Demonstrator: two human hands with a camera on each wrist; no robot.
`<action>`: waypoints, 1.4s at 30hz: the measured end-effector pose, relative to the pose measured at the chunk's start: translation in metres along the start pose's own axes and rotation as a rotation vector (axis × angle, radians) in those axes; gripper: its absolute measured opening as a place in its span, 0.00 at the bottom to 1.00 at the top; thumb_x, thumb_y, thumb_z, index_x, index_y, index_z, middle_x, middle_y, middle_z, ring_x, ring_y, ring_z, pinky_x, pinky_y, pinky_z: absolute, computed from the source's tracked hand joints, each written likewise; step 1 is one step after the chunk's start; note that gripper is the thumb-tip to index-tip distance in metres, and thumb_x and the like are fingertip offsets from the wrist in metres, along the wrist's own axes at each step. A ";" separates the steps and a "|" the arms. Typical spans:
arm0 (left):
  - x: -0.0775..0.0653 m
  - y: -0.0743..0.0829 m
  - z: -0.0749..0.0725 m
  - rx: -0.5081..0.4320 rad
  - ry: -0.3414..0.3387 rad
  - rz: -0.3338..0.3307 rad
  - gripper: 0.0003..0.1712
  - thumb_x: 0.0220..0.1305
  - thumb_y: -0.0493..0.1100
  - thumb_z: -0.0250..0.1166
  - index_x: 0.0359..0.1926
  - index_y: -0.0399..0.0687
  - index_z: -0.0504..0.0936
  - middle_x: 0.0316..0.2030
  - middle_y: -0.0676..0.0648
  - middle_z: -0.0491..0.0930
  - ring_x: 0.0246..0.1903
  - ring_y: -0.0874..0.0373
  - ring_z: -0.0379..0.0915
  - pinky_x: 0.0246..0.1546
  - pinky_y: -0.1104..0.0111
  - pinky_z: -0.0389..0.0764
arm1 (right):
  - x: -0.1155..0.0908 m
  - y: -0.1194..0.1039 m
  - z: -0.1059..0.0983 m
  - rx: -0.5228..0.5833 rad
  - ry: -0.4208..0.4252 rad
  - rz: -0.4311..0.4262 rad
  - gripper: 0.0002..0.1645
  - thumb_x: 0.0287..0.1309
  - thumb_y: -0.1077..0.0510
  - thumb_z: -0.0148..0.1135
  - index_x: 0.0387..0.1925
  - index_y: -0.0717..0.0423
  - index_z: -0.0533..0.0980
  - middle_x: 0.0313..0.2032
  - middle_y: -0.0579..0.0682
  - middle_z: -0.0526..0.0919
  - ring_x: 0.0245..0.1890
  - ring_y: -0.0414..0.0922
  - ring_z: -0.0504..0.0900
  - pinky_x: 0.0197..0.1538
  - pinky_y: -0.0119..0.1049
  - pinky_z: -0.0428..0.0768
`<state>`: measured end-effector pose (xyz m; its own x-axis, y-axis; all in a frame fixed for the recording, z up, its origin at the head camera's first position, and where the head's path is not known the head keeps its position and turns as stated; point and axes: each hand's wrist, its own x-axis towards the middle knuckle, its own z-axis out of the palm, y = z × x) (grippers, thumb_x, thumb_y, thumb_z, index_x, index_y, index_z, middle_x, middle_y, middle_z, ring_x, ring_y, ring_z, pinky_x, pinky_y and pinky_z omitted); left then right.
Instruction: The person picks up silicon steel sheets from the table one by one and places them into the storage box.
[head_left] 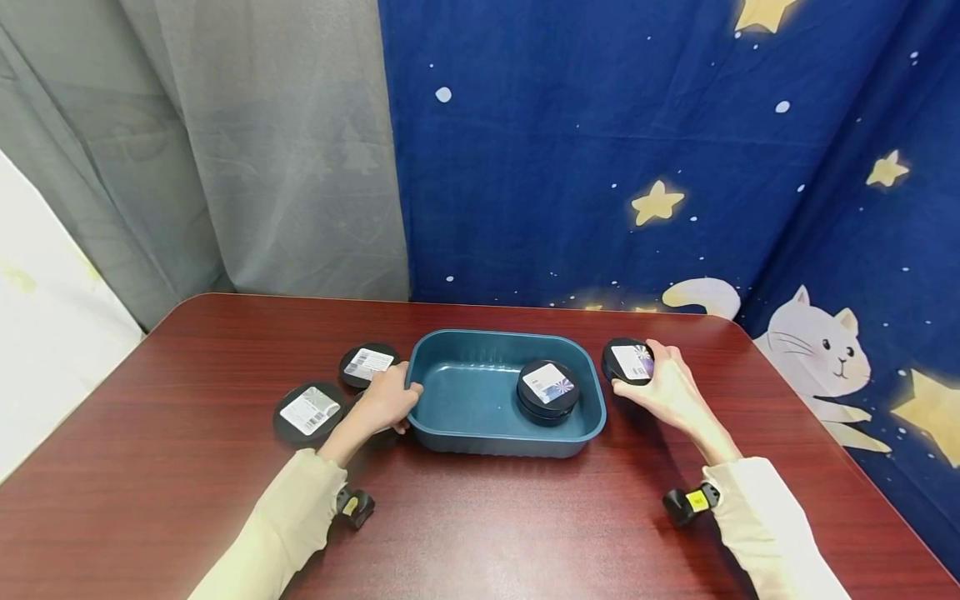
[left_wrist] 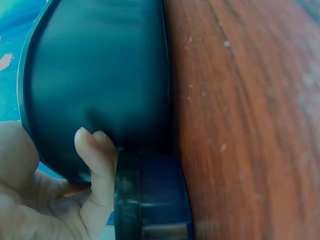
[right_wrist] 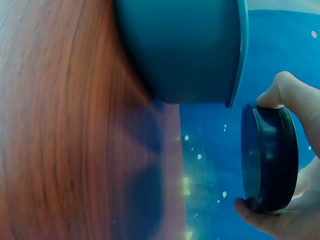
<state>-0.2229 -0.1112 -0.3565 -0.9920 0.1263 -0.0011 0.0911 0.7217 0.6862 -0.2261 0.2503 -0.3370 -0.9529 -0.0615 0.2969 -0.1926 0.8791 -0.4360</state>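
A teal rectangular bin sits at the middle of the table, with a round black tub with a white label inside, toward its right end. My left hand grips the rim at the bin's left end; the left wrist view shows its fingers against the outer wall. Just right of the bin, my right hand holds another round black tub by its edge, thumb and fingers on opposite sides. In the right wrist view this tub is raised off the table.
Left of the bin lie more labelled black tubs, a nearer one and a farther one. Another tub stands beside the bin wall under my left hand. A starry blue curtain hangs behind the table.
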 end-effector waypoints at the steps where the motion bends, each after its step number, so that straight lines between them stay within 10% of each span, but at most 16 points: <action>1: 0.000 0.001 0.000 -0.001 -0.001 0.000 0.19 0.55 0.33 0.47 0.47 0.25 0.68 0.24 0.37 0.74 0.06 0.62 0.68 0.08 0.72 0.72 | 0.000 -0.002 -0.001 0.004 -0.002 -0.001 0.48 0.38 0.51 0.66 0.54 0.78 0.57 0.42 0.71 0.66 0.40 0.61 0.68 0.43 0.52 0.68; 42: 0.001 -0.001 0.002 -0.020 0.009 -0.017 0.19 0.55 0.33 0.48 0.48 0.26 0.68 0.25 0.36 0.74 0.05 0.61 0.68 0.08 0.72 0.73 | -0.004 -0.041 -0.001 0.091 -0.031 -0.057 0.47 0.39 0.54 0.67 0.58 0.71 0.57 0.48 0.67 0.67 0.45 0.60 0.68 0.46 0.53 0.70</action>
<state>-0.2237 -0.1107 -0.3589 -0.9941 0.1083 -0.0064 0.0728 0.7102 0.7002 -0.2141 0.2148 -0.3196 -0.9464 -0.1254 0.2977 -0.2653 0.8276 -0.4947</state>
